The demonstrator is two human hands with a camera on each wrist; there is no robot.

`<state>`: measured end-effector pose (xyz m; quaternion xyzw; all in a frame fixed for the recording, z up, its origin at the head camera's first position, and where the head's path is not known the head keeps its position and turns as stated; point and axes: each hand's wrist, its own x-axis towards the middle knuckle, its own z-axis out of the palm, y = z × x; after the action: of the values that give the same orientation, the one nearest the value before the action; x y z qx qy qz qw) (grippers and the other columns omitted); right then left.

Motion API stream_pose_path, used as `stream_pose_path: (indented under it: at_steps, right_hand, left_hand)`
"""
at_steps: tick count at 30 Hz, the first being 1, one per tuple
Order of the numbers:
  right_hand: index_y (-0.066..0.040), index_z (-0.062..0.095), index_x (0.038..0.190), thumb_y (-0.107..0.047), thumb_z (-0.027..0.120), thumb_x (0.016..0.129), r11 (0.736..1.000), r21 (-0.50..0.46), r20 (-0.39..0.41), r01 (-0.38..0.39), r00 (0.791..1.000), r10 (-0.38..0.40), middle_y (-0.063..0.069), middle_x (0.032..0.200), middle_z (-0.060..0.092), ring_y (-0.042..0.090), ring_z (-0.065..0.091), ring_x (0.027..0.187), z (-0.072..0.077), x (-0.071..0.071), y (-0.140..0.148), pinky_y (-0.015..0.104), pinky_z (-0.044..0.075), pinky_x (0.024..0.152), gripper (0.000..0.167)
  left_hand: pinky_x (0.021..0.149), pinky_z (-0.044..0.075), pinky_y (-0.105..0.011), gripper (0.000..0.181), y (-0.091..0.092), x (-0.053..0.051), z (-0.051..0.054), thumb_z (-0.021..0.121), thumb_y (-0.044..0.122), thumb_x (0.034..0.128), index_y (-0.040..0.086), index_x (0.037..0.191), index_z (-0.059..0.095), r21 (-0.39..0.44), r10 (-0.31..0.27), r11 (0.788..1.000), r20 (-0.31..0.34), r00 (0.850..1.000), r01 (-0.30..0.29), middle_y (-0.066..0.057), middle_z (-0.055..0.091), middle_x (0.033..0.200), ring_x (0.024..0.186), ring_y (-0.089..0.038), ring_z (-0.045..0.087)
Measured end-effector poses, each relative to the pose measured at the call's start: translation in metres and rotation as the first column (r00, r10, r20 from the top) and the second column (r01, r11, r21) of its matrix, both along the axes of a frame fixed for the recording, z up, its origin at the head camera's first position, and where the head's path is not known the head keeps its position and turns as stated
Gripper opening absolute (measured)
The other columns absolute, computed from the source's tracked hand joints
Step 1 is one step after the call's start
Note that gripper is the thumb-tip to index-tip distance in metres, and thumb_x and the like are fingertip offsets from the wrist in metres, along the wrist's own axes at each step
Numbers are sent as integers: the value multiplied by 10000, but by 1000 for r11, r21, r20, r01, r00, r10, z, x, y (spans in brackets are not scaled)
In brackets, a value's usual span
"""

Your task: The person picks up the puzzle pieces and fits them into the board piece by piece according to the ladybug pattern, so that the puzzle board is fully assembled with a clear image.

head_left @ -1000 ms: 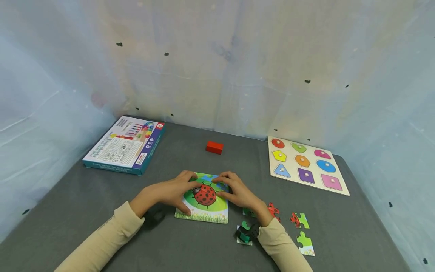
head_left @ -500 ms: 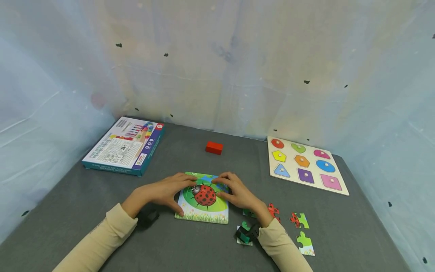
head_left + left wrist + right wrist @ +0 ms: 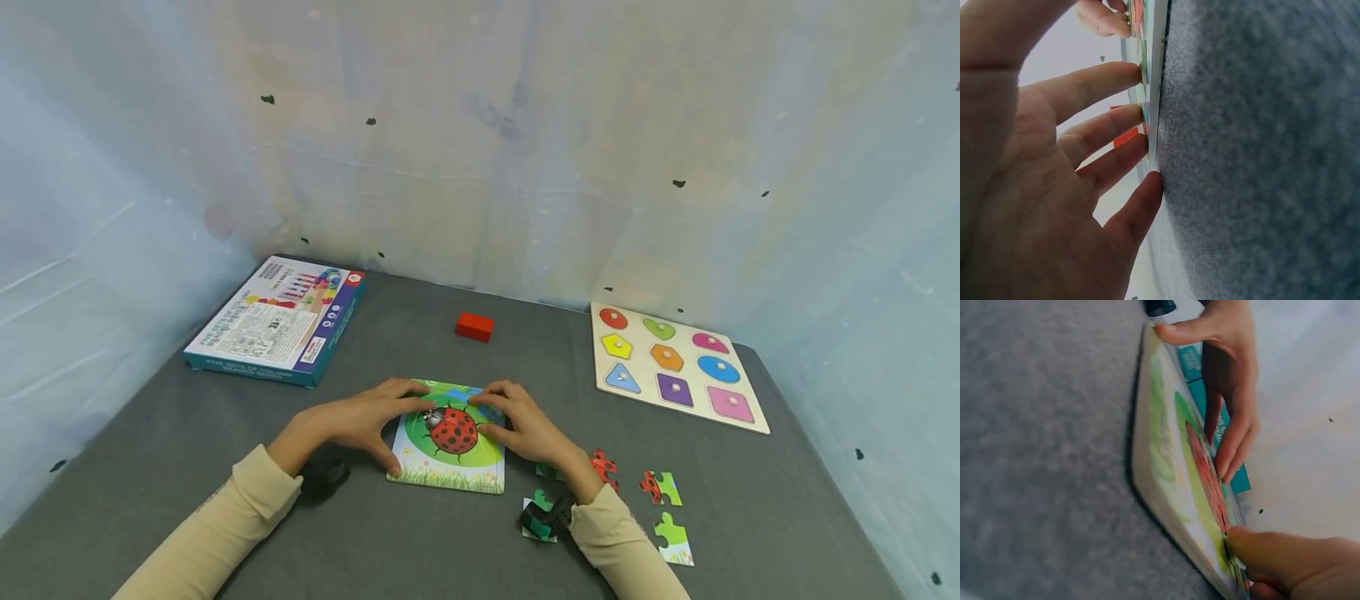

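A square ladybug jigsaw puzzle (image 3: 450, 473) lies flat on the dark grey table in the head view. My left hand (image 3: 352, 422) spans its left side, thumb at the lower left corner and fingertips on the upper part. The left wrist view has those fingers (image 3: 1100, 131) spread and fairly straight along the board's edge. From the right, my right hand (image 3: 528, 427) rests fingertips on the board beside the ladybug, with thumb and forefinger apart. Its thumb (image 3: 1254, 545) touches the picture in the right wrist view. Whatever lies under the right fingers is hidden.
Loose jigsaw pieces lie around the right forearm, among them a red one (image 3: 604, 468), a red-and-green one (image 3: 666, 487) and a green-and-white one (image 3: 677, 543). Behind are a flat box (image 3: 262, 333), a red block (image 3: 474, 327) and a shape board (image 3: 645, 392).
My left hand has slid left, toward the puzzle's left edge, uncovering more of the picture. The right hand and the puzzle look unmoved.
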<state>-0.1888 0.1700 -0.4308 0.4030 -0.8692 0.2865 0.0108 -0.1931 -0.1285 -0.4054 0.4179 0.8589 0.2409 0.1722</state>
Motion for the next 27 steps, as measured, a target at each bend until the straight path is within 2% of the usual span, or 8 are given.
stream_pose_path:
  at_steps: [4,7,13,18,27]
  right_hand:
    - [-69,529,1303,-208,602,919,1000,10,36,1,999,-1,95,1273,480,236,439,1178,10,4,2,439,388,946,414]
    - [-68,510,1322,-205,590,927,1000,-18,44,15,999,-14,74,1310,488,225,448,1218,18,7,9,441,393,966,426]
    - [-69,519,1316,-175,625,903,996,-72,-16,47,999,-48,43,1312,497,211,463,1218,23,17,38,437,413,948,439]
    - [-69,551,1284,-164,684,856,995,-45,-44,90,995,-92,51,1268,524,217,503,1167,23,26,63,437,440,906,458]
    - [-91,586,1252,-254,756,786,986,19,64,169,983,-169,37,1228,522,219,498,1133,20,40,91,456,435,898,522]
  left_hand:
    - [1044,257,-545,945,-1,0,1,793,507,657,123,1422,393,-11,6,1000,-6,1000,-6,-109,269,1473,1345,-315,225]
    - [1042,260,-545,942,0,1,2,798,500,655,119,1418,398,-13,10,1000,-10,1000,-11,-110,277,1469,1342,-315,229]
    - [1044,258,-542,943,1,0,2,802,494,651,118,1417,400,-6,1,1000,-12,1000,-1,-113,282,1464,1342,-313,230]
    - [1041,267,-537,950,0,-1,1,798,512,644,130,1418,400,-4,2,1000,-9,1000,-2,-99,284,1461,1338,-303,236]
    - [1048,274,-509,946,0,-2,1,808,496,641,151,1420,400,-12,7,1000,0,1000,-7,-68,286,1458,1333,-267,247]
